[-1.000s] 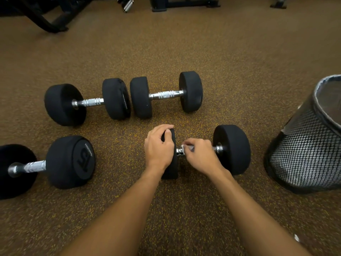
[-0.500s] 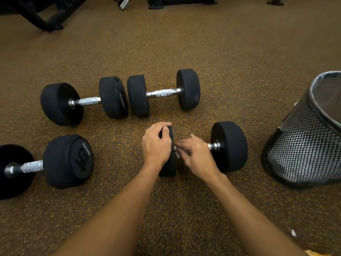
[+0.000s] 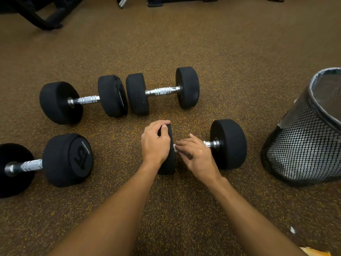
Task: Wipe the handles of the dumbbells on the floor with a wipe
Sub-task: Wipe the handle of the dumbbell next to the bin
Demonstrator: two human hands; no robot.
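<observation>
Several black dumbbells with chrome handles lie on the brown speckled floor. The nearest dumbbell [image 3: 228,143] lies in front of me. My left hand [image 3: 155,143] grips its left weight head from above. My right hand [image 3: 193,154] lies over its handle, fingers wrapped round a white wipe [image 3: 175,147] of which only a small edge shows at the handle's left end. The bare right end of the handle [image 3: 212,144] is visible. Two more dumbbells [image 3: 162,91] [image 3: 84,100] lie side by side behind it, and another dumbbell [image 3: 64,159] marked 15 lies at the left.
A black mesh waste bin [image 3: 304,145] stands at the right, close to the nearest dumbbell. Dark frames of gym equipment [image 3: 42,15] stand at the far left and along the top edge. A small white scrap [image 3: 292,230] lies on the floor at lower right.
My right hand has slid left along the handle towards the left weight head, baring the handle's right end. My left hand has kept its hold on the weight head.
</observation>
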